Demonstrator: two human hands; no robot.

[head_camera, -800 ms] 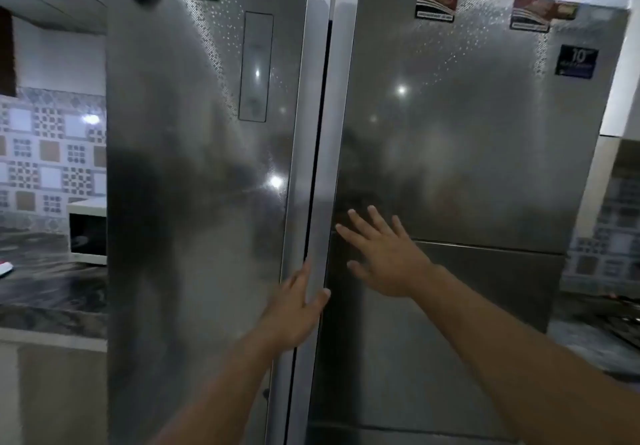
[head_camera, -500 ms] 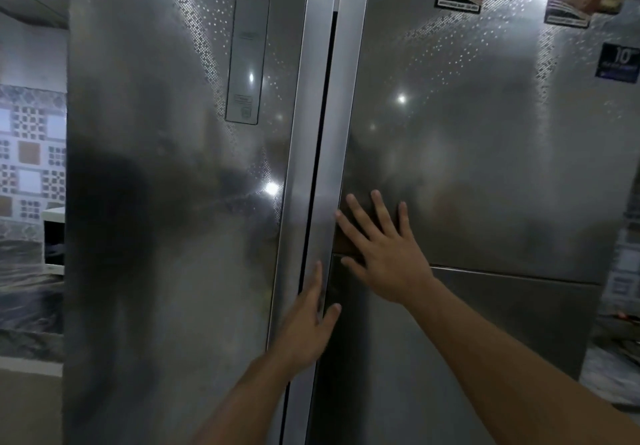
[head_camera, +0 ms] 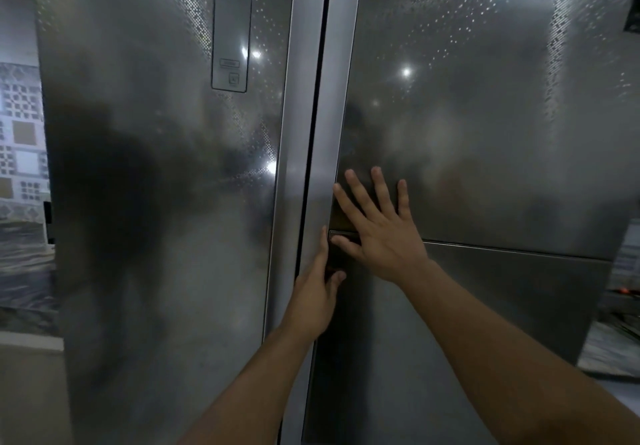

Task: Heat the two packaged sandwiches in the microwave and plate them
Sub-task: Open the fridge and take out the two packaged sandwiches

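A tall steel fridge fills the view, with a left door (head_camera: 166, 202) and a right door (head_camera: 485, 150) meeting at a dark centre gap. Both doors are closed. My right hand (head_camera: 377, 233) lies flat with spread fingers on the right door, beside its inner edge. My left hand (head_camera: 317, 292) reaches just below it, its straight fingers at the edge of the right door by the gap; the fingertips are partly hidden by my right hand. No sandwiches, microwave or plate are visible.
A control panel (head_camera: 232, 25) sits high on the left door. Patterned wall tiles (head_camera: 20, 139) and a dark marbled counter (head_camera: 24, 271) show at the far left. Another counter edge (head_camera: 616, 337) shows at the right.
I have moved closer to the fridge. My left hand has slid right and up to the right door's edge. My right hand stays spread on the right door.
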